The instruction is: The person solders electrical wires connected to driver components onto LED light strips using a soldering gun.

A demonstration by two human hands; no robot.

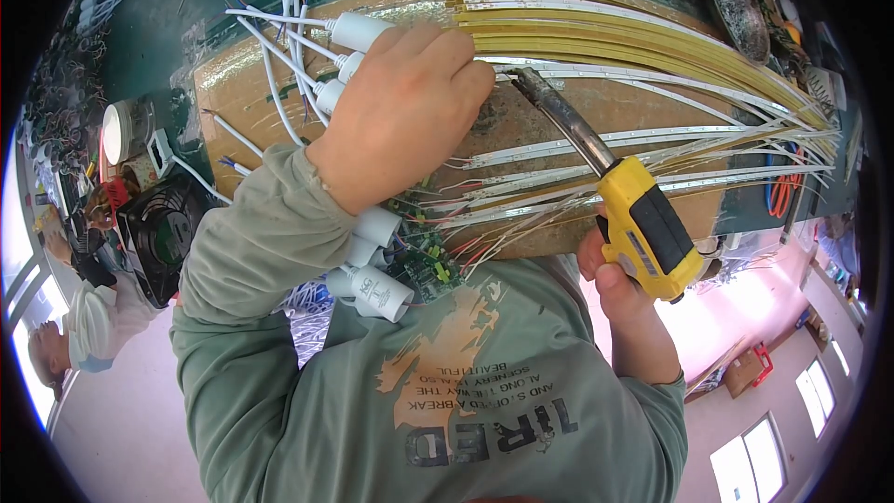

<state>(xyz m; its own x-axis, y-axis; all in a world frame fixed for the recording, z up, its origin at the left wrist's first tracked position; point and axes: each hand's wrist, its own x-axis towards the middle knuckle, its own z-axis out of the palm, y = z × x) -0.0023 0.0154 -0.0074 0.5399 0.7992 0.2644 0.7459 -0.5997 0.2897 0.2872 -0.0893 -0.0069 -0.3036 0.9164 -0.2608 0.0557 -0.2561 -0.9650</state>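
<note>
My right hand (615, 281) grips a yellow and black soldering gun (652, 228) from below, near my body. Its long dark tip rests at the end of a white LED strip (596, 68), right beside my left hand (410, 102). That left hand is closed, with the knuckles up. Its fingertips are turned away, so what they pinch is hidden. White plastic cylinders with cables (358, 33) lie against its far left side. Below the left wrist, green circuit boards (428, 265) with thin wires lie beside more white cylinders (377, 293).
A bundle of yellow-backed LED strips (605, 33) runs across the brown board (559, 235) to the right. More strips with wires fan out nearer me. A black fan (163, 237) stands at left. A co-worker (102, 317) is farther left. An orange cable coil (785, 188) lies at right.
</note>
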